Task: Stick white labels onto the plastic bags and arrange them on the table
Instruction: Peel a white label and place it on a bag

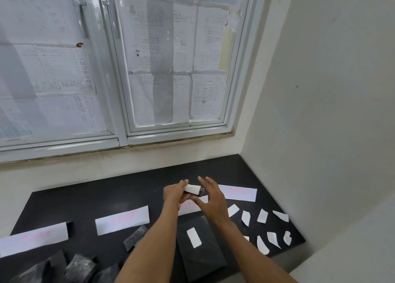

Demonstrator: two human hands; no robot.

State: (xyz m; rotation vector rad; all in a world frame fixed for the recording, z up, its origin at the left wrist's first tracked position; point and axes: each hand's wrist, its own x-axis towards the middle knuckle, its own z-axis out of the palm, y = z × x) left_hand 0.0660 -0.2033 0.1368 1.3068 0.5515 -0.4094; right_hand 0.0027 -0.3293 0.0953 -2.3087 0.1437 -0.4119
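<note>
Two hands, one labelled bag

The left hand point(174, 194) grips a small dark plastic bag point(199, 192) bearing a white rectangular label point(191, 188), just above the black tabletop point(85, 201). The right hand point(210, 199), fingers straight and spread, holds nothing beside it. The label may be only lightly stuck; unsmoothed, it could crease or peel. The right forearm lies near the loose white curled labels point(262, 215) and might sweep them off. Set down carelessly, the bag could hide the pink-lettered white paper strip point(187, 207) beneath.

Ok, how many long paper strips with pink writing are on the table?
4: far-left strip, centre-left strip, middle strip partly under the right hand, right strip. More may lie off-frame.
</note>
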